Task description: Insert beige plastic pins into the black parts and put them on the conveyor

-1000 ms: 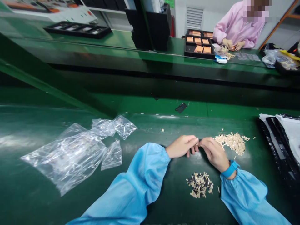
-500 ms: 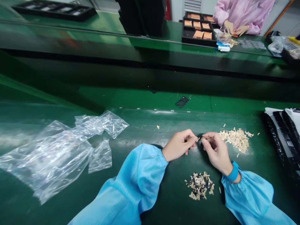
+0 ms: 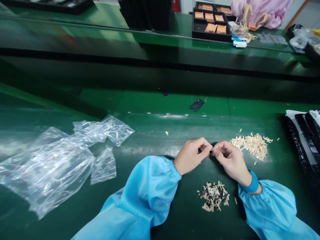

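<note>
My left hand (image 3: 191,156) is closed in a pinch, with a small beige piece (image 3: 212,149) at its fingertips. Facing it, my right hand (image 3: 232,163) is also pinched, its thumb and forefinger meeting the same spot; what it grips is too small to make out. Just beyond the right hand lies a spread pile of small beige pieces (image 3: 256,146). Nearer to me, between my forearms, is a second pile of small beige-and-black pieces (image 3: 213,196). Both hands are held over the dark green work surface (image 3: 147,146).
Clear plastic bags (image 3: 57,166) lie crumpled on the left. Black-and-white wrapped packages (image 3: 303,140) stand at the right edge. A flat black piece (image 3: 197,105) rests beyond my hands. Across a raised ledge, a person in pink sleeves (image 3: 277,13) works beside black trays (image 3: 200,33) with orange packets.
My fingertips have come together, closing the small gap around the beige piece. The view has shifted slightly. Across the ledge, the other person's hands have moved apart, showing an orange packet.
</note>
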The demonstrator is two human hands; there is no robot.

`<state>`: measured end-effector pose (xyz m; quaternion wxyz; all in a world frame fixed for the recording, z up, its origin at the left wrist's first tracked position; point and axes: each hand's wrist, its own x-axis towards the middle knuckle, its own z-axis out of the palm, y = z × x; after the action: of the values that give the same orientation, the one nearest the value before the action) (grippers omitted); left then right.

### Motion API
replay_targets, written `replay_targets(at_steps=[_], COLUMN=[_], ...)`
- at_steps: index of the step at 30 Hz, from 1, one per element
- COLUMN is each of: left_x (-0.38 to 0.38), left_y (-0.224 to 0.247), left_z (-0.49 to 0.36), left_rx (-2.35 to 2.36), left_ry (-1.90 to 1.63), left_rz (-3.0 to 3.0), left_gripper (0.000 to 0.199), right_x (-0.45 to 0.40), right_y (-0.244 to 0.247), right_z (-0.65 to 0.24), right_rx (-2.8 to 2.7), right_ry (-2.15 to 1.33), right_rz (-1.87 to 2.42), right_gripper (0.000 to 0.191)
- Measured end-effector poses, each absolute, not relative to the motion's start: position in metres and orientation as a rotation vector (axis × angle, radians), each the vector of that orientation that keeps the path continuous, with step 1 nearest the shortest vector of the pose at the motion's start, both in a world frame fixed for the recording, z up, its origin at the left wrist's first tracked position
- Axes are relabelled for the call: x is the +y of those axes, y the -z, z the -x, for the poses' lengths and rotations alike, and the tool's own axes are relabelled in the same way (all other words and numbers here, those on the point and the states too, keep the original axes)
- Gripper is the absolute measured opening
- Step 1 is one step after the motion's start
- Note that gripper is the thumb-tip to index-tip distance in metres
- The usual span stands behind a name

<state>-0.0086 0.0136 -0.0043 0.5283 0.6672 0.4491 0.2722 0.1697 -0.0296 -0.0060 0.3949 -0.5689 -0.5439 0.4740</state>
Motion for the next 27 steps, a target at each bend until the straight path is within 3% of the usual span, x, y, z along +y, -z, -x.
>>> replay_targets(at_steps=[27], left_x=[0.0108], left_y=[0.0126], left_z=[0.0091], left_rx=[1.128], left_ry=[-0.884], left_rz=[-1.695], left_gripper=[0.011], right_x=[-0.0269], right_y=[0.0056], right_z=[-0.1696], right_rx=[-1.257], right_ry=[-1.201], right_rz=[1.412], right_gripper=[0.015])
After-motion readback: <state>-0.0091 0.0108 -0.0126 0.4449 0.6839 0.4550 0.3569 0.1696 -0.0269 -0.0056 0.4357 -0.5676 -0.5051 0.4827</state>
